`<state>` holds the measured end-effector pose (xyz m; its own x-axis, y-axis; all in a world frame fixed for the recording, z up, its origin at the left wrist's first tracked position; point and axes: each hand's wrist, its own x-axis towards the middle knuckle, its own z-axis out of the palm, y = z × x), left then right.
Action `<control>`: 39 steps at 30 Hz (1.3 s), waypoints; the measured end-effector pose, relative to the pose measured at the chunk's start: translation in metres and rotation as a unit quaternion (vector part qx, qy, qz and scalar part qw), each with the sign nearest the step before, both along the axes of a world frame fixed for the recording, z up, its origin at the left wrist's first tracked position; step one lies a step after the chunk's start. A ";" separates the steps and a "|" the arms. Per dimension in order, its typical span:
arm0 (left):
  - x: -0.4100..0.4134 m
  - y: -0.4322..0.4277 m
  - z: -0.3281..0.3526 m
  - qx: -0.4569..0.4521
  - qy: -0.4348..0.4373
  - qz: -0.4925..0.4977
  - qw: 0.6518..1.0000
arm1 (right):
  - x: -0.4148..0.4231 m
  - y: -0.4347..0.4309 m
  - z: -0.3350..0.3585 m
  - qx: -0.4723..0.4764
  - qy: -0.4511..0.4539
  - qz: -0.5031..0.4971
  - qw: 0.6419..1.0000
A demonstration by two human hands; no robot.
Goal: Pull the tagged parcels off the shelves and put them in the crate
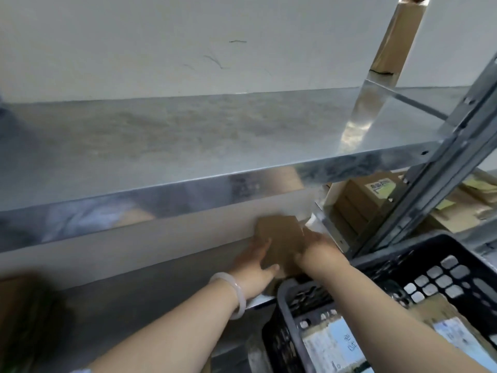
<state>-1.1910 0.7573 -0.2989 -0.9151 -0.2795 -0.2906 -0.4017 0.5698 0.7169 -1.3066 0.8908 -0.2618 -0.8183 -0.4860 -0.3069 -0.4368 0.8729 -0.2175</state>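
Note:
A plain brown cardboard parcel (281, 238) sits on the lower metal shelf (150, 275), under the upper shelf's edge. My left hand (255, 267) presses against its left side, and a pale bangle is on that wrist. My right hand (314, 251) grips its right side. No tag shows on the face I see. A black plastic crate (457, 254) stands at the lower right, just in front of the parcel. It holds parcels with white labels (330, 343).
The upper galvanised shelf (188, 146) is bare, and a cardboard-wrapped post (387, 49) stands at its right. A grey slotted upright (441, 168) runs diagonally. Behind it are brown boxes with labels (376, 189) and yellow notes (443, 204). A dark blurred shape fills the lower left.

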 end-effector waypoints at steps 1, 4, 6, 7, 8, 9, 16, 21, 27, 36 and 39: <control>-0.006 0.001 -0.002 0.012 -0.011 0.003 1.000 | -0.006 0.000 -0.003 0.006 -0.021 -0.009 1.000; -0.018 0.002 -0.009 0.016 -0.041 0.002 0.999 | -0.018 -0.005 -0.011 0.017 -0.080 -0.022 0.996; -0.018 0.004 -0.013 0.006 -0.052 0.000 0.999 | -0.022 -0.009 -0.016 -0.006 -0.103 -0.028 0.994; -0.017 0.004 -0.015 0.014 -0.049 0.009 0.999 | -0.024 -0.011 -0.017 -0.023 -0.110 -0.032 0.993; -0.015 0.003 -0.017 0.036 -0.042 0.026 0.998 | -0.023 -0.013 -0.018 -0.040 -0.116 -0.037 0.992; -0.011 0.002 -0.018 0.065 -0.033 0.049 0.996 | -0.022 -0.015 -0.018 -0.058 -0.123 -0.043 0.990; 0.044 -0.024 -0.010 0.099 -0.010 0.196 0.976 | 0.025 -0.051 -0.010 -0.138 -0.170 0.029 0.975; 0.090 -0.043 0.005 0.122 -0.030 0.264 0.956 | 0.082 -0.079 0.000 -0.189 -0.176 0.068 0.964; 0.144 -0.058 0.019 0.232 0.020 0.338 0.912 | 0.153 -0.096 0.002 -0.288 -0.203 0.088 0.932; 0.211 -0.095 0.012 0.372 0.099 0.411 0.826 | 0.217 -0.119 -0.010 -0.352 -0.170 0.071 0.918; 0.225 -0.105 0.002 0.428 0.130 0.405 0.797 | 0.227 -0.123 -0.011 -0.362 -0.118 0.001 0.925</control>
<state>-0.9662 0.6523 -0.2969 -0.5960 -0.6104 -0.5217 -0.1630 -0.5442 0.8230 -1.0792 0.7683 -0.2724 -0.7690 -0.6354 -0.0702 -0.3049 0.4611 -0.8333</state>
